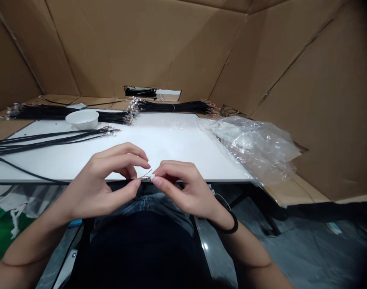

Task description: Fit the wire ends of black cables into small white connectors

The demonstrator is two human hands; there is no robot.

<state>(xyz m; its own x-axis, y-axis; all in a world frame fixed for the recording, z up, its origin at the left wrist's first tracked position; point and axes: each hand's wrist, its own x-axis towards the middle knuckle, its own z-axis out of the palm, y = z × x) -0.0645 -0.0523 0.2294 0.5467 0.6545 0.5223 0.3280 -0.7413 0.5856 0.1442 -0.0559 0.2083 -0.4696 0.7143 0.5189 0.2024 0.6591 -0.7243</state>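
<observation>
Right grip point(185, 185) is pinching a white connector point(152, 176) at thumb and finger | left grip point(100, 182) is pinching thin wires point(145, 177), index finger standing clear | connector is poking out leftward from the right fingertips, between both hands, by the worktop point(177, 148) edge

White tabletop point(177, 146), bowl point(82, 120), black cables point(47, 136), plastic bag point(255, 140)

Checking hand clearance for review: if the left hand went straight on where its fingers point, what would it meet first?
The thin wires at the left hand's thumb tip, then probably the white connector pinched in the right hand; depth is hard to judge from one view.
</observation>
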